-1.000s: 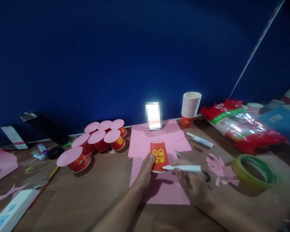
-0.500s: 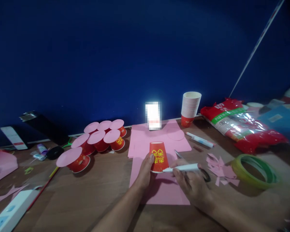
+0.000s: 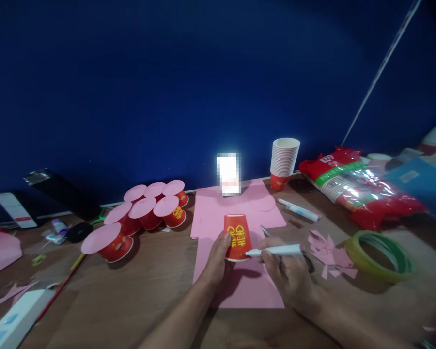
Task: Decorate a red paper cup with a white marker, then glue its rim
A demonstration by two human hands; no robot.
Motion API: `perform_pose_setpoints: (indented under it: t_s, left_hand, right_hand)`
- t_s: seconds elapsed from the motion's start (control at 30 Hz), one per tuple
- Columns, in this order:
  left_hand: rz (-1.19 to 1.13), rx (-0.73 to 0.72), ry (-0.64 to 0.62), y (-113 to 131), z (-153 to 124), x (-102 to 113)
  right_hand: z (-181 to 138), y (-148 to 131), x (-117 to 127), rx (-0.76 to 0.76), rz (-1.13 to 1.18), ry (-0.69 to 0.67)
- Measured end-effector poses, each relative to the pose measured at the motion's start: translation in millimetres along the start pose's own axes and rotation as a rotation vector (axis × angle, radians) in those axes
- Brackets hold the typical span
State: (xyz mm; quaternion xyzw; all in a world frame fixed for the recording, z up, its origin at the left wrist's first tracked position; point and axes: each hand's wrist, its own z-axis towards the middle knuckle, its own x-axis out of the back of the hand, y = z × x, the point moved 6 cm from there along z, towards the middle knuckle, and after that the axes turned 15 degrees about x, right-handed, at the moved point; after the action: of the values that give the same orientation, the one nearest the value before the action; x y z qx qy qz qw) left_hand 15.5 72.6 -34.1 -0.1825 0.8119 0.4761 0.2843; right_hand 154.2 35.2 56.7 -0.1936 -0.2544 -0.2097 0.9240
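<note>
My left hand is closed around the left side of a red paper cup with yellow lettering, its white rim towards me. In my right hand is a white marker pen, gripped like a writing tool; its tip is at the lower right of the cup, and I cannot tell whether it touches. Scissors lie partly hidden under that hand, one dark handle showing beyond it. Beneath the cup is a sheet of pink paper, with more pink sheets behind, one bearing a drawn circle.
Several red cups topped with pink discs stand at left. A stack of paper cups, another marker, a red bag of cups, a green tape roll and pink scraps lie right. A power strip sits front left.
The marker's tip has shifted slightly up from the cup's rim onto its side. My left hand keeps its hold on the cup, and the view has moved slightly.
</note>
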Motion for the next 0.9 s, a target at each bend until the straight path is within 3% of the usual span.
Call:
perform_pose_setpoints:
  t_s: [0.27,0.63,0.9]
  left_hand:
    - [-0.011,0.008,0.002,-2.5,1.7,3.7]
    - [-0.012,-0.021,0.002,-1.6,3.9,5.3]
    - [-0.001,-0.004,0.028,-2.9,2.3,6.2]
  right_hand:
    - [-1.1,1.4,0.0,0.013,-0.013,0.033]
    - [-4.0,2.6,-4.8,0.003,-0.014,-0.057]
    - [-3.3,3.8,-2.7,-0.01,-0.041,-0.033]
